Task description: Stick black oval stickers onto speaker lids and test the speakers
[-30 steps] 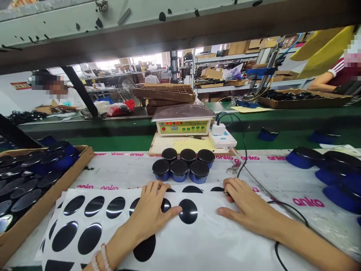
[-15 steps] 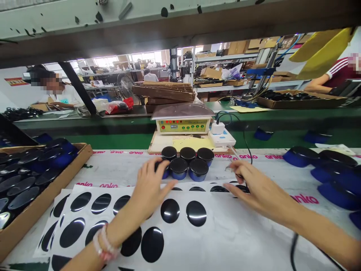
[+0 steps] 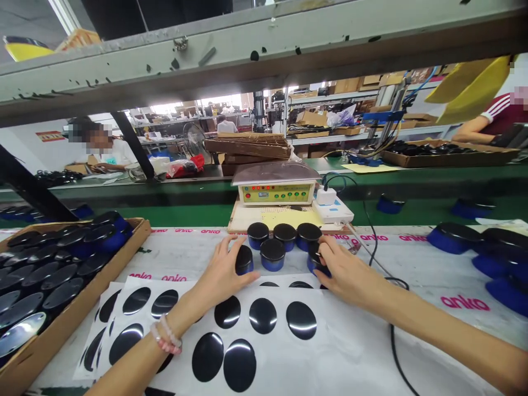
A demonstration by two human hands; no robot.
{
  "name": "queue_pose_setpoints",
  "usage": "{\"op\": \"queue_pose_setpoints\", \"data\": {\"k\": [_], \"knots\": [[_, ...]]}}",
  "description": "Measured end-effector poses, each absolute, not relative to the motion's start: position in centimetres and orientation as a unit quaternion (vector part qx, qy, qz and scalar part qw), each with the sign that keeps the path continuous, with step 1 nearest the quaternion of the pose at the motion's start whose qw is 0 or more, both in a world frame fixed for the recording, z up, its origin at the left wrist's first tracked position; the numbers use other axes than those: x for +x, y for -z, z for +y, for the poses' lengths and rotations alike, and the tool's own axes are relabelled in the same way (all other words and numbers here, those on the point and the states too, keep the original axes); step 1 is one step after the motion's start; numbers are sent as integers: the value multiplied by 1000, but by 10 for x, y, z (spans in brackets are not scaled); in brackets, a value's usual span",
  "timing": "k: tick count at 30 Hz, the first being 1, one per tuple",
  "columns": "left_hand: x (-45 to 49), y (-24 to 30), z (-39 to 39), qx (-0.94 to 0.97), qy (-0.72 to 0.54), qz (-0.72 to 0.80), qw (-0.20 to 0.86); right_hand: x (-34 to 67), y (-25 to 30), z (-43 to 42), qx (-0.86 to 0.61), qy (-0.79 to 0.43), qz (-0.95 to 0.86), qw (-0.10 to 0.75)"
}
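Observation:
Several short round blue pieces with glossy black tops stand in two rows in front of me, the back row including a middle piece [image 3: 284, 235]. My left hand [image 3: 223, 269] curls round the left front piece [image 3: 244, 259], fingers behind it and thumb in front. My right hand [image 3: 340, 269] closes on the right front piece [image 3: 314, 258], its fingers over the top and side. Between them stands another front piece [image 3: 272, 254], untouched. Below my hands lies a white sheet [image 3: 330, 346] with black ovals [image 3: 263, 315] on it.
A cardboard box [image 3: 140, 228] full of black-topped pieces sits at left. More blue pieces [image 3: 454, 237] stand at right. Behind are a control box [image 3: 276, 194], a white power strip [image 3: 336, 210] and a black cable [image 3: 373, 236]. A shelf beam [image 3: 264, 60] crosses overhead; co-workers sit beyond.
My right hand has moved left and down from beside the cable onto the right front piece. My left hand stays at the left front piece. The whole view has shifted slightly.

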State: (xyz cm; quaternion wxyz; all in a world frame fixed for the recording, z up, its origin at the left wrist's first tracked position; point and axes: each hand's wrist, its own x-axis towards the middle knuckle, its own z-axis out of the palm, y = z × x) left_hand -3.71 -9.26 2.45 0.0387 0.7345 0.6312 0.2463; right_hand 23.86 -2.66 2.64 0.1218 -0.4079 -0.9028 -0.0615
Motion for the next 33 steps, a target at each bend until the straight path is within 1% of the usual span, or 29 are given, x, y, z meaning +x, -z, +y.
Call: {"op": "queue_pose_setpoints", "data": {"k": [4, 7, 11, 14, 16, 20, 22, 25, 28, 33], "knots": [[-7, -32, -65, 774, -243, 584, 4, 235, -55, -19, -405, 75, -905, 108], [13, -33, -55, 794, -238, 559, 4, 215, -73, -2, -374, 68, -920, 95], [24, -29, -66, 811, -230, 537, 36, 187, -67, 25, -320, 16, -946, 52], [21, -29, -76, 811, -230, 534, 61, 175, -58, 39, -320, -25, -945, 57], [15, -32, -79, 800, -246, 542, 72, 174, -60, 41, -328, -52, -940, 85], [5, -48, -79, 759, -309, 567, 87, 187, -85, 21, -326, -125, -919, 183], [8, -59, -80, 751, -349, 548, 117, 194, -98, 2, -306, -171, -912, 215], [19, -77, -86, 760, -400, 484, 169, 196, -105, -24, -279, -291, -874, 272], [28, -85, -94, 762, -415, 479, 136, 191, -101, -36, -296, -391, -803, 339], [31, -76, -102, 765, -382, 517, 48, 178, -92, -42, -322, -398, -770, 380]]}}
